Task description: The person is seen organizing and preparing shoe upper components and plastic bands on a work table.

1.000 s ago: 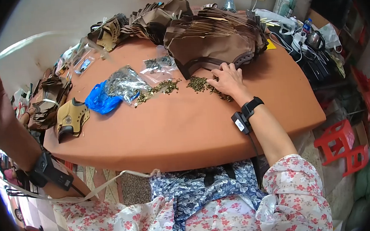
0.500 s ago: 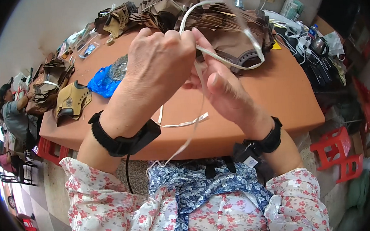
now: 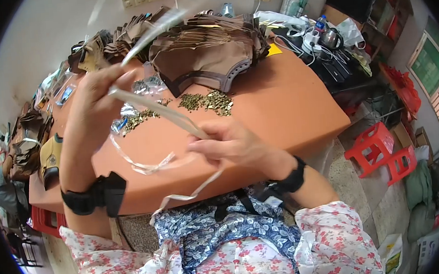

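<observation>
A long white plastic strip (image 3: 162, 110) stretches between my two hands above the table. My left hand (image 3: 103, 92), raised at the left, is closed on it, and a blurred length runs up from that hand. Lower and nearer the middle, my right hand (image 3: 233, 143) pinches the strip between thumb and fingers. Loose ends hang below, one over the table and one toward my apron (image 3: 200, 221). Just beyond the hands sits a thick stack of brown shoe uppers (image 3: 203, 56) with dark eyelet edges.
Small brass-coloured metal pieces (image 3: 214, 102) lie in heaps on the orange table (image 3: 278, 101). Tan and black shoe uppers (image 3: 51, 159) are at the left. A kettle (image 3: 331, 39), bottle and cables crowd the right-hand surface. Red stools (image 3: 370, 148) stand on the floor at right.
My hands, close together before, have come apart: the left moved left, the right moved down and left. The strip is now drawn between them. The view has turned right, and the metal pieces show.
</observation>
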A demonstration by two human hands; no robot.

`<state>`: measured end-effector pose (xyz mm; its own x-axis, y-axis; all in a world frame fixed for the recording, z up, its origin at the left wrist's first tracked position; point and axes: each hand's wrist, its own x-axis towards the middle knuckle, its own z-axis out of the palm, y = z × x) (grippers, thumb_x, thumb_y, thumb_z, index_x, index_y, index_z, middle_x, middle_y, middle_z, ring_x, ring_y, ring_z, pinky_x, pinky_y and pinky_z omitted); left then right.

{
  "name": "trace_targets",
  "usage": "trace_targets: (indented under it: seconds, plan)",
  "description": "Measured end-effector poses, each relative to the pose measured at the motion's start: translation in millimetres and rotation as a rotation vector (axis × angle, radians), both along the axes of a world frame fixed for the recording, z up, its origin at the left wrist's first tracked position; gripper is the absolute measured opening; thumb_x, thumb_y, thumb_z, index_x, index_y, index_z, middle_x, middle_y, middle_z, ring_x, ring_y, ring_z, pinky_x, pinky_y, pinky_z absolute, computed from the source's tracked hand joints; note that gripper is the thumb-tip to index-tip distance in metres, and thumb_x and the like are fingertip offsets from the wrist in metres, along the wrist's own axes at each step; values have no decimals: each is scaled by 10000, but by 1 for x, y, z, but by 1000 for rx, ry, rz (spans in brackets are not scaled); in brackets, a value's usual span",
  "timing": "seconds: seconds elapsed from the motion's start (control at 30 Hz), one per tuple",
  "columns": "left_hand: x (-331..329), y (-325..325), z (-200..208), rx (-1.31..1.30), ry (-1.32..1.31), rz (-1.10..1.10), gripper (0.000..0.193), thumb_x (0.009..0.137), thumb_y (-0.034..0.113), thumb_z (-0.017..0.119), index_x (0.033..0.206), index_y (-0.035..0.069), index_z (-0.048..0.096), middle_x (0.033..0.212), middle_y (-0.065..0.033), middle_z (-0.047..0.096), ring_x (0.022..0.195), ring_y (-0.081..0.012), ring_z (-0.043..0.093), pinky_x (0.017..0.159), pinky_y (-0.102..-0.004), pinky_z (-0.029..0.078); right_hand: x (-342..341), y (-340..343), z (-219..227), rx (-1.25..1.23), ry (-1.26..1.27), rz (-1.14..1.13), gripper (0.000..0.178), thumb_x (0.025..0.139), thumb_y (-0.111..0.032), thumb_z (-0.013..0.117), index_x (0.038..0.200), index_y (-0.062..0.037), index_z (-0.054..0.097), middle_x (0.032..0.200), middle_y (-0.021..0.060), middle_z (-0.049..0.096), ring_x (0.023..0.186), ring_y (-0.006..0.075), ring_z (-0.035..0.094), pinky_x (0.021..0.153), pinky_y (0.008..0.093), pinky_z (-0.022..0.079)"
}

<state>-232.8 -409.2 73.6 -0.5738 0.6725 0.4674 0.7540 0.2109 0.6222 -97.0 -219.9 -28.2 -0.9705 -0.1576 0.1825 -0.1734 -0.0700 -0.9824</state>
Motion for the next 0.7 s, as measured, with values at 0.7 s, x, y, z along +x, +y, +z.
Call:
trace_targets:
  seconds: [0.7]
  plan:
    - [-4,-11,-106,-140,-568,-121,304,879,138,589,628,-34,598,598,-19,534,467,-74,469,418,-224,357,121,137,59,55,-20,-524,215,954,-257,524,829,-82,522,575,-69,361,456,-1,262,409,164,198]
